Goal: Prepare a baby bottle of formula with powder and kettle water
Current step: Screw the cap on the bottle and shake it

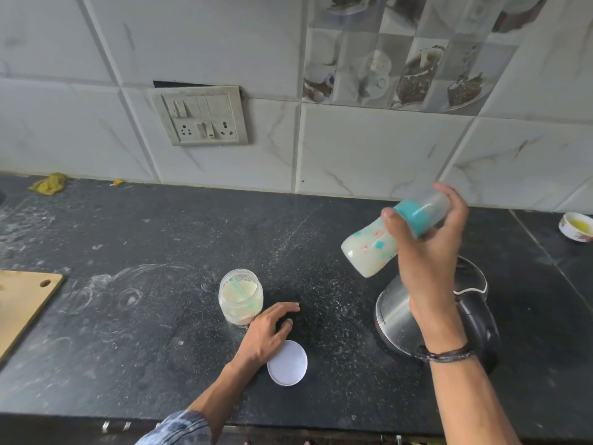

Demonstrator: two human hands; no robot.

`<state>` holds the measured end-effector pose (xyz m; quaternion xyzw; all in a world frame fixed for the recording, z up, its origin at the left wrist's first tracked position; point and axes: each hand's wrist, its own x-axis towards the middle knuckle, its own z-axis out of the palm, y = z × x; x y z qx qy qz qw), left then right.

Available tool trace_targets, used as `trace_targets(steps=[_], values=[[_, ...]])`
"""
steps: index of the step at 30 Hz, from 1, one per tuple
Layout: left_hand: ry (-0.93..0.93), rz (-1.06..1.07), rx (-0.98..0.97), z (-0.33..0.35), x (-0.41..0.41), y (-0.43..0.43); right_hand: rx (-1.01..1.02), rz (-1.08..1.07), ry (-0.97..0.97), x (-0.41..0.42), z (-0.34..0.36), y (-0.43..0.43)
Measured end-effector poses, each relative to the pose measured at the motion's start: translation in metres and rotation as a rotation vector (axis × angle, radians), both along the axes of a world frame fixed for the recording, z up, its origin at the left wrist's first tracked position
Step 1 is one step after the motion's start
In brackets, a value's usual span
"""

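Note:
My right hand (430,248) grips a baby bottle (372,245) in the air above the counter, tilted almost sideways, its base pointing left and down. The bottle has a teal collar and a clear cap and holds milky white liquid. Below my right forearm stands a steel kettle (394,316) with a black handle. An open jar of formula powder (240,297) with a teal scoop inside sits mid-counter. My left hand (269,332) rests flat on the counter just right of the jar, fingers relaxed. The jar's white lid (288,364) lies beside my left wrist.
The black stone counter (144,332) is dusted with spilled powder. A wooden board (22,303) lies at the left edge, a yellow cloth (49,183) at the back left, a small bowl (577,226) at the far right. A switch and socket plate (202,118) is on the tiled wall.

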<state>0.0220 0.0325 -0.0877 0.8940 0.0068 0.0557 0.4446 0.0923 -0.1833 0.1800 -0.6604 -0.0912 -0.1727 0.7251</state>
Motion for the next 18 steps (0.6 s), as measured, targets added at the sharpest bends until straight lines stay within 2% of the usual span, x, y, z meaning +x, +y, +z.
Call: trace_targets(steps=[4,6,9,10,14,16,18], values=[[0.000,0.015,-0.004,0.001,0.000,-0.002,0.282,-0.232,-0.105,-0.001,0.009,-0.001],[0.001,0.014,-0.003,0.001,0.000,-0.002,0.208,-0.208,-0.110,-0.001,0.005,0.002],[0.008,0.005,-0.002,0.000,0.000,0.000,-0.072,0.050,-0.014,-0.005,-0.006,0.011],[0.009,0.001,-0.003,0.000,-0.001,0.000,-0.056,0.034,-0.015,-0.008,-0.008,0.012],[0.002,0.012,-0.019,0.003,-0.001,-0.002,0.272,-0.208,-0.098,-0.010,-0.002,0.010],[0.006,0.000,-0.012,0.003,-0.001,-0.001,0.194,-0.187,-0.095,-0.008,-0.003,0.013],[0.003,-0.010,-0.007,0.002,-0.001,0.000,0.033,-0.048,-0.040,-0.009,-0.007,0.017]])
